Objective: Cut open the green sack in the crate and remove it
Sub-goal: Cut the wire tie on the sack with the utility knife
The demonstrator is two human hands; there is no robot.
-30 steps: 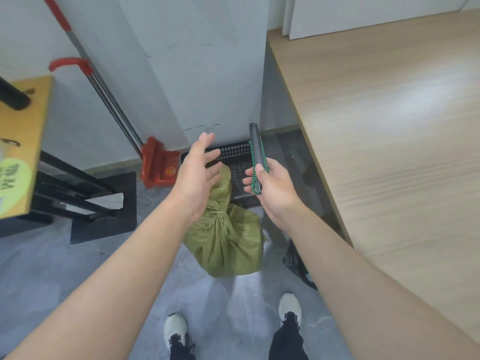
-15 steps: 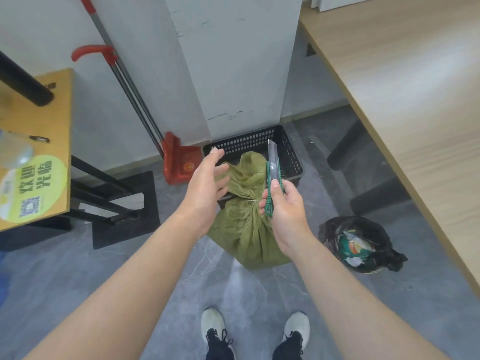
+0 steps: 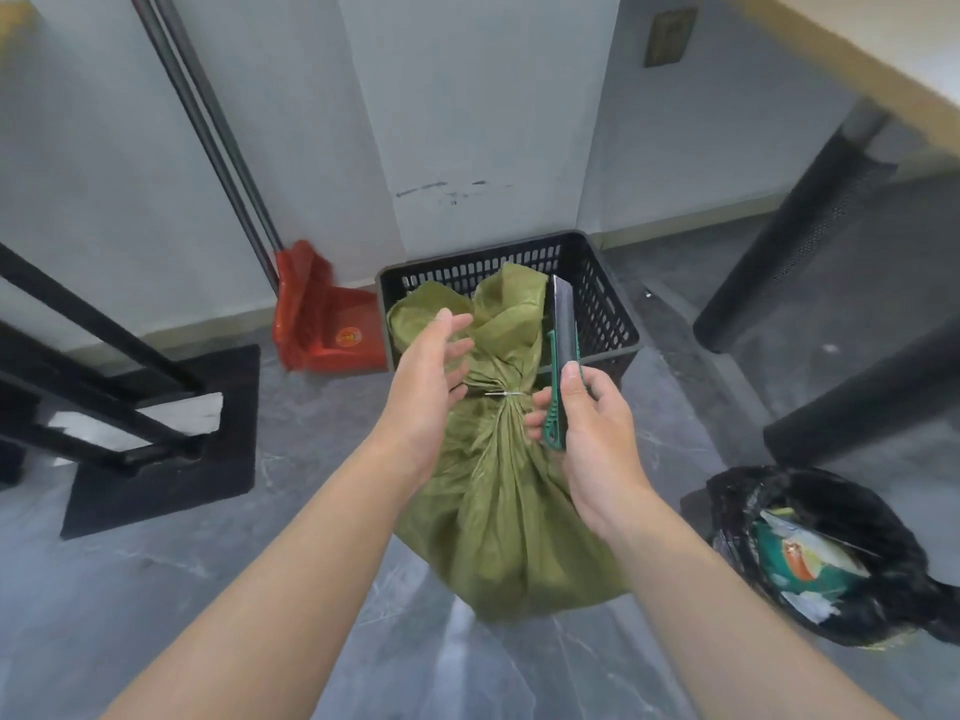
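1. Head camera view shows my left hand [image 3: 426, 376] with the fingers spread wide and holding nothing, just beside the gathered neck of the green woven sack [image 3: 498, 485].
2. My right hand [image 3: 587, 423] is closed around a green utility knife [image 3: 562, 356], which points up and away from me; I cannot tell if the blade is out.
3. The sack is long. Its open top lies inside the black slotted crate [image 3: 597, 304], while its full bottom part hangs toward me over the near edge and seems to rest on the grey floor.
4. A thin pale tie [image 3: 503, 393] binds the neck, between my two hands.
5. I think the step now is to cut this tie. To do it well, I should first grip the neck firmly with the left hand above the tie, so the cloth is tight and does not turn.
6. Then I should put the blade under the tie and cut away from my left fingers and away from my body, with a short pull only.
7. For writing: the red dustpan [image 3: 332, 324] beside the crate has a round yellow sticker, too small to read. The black rubbish bag [image 3: 831, 553] on my right holds a printed packet, also not readable.
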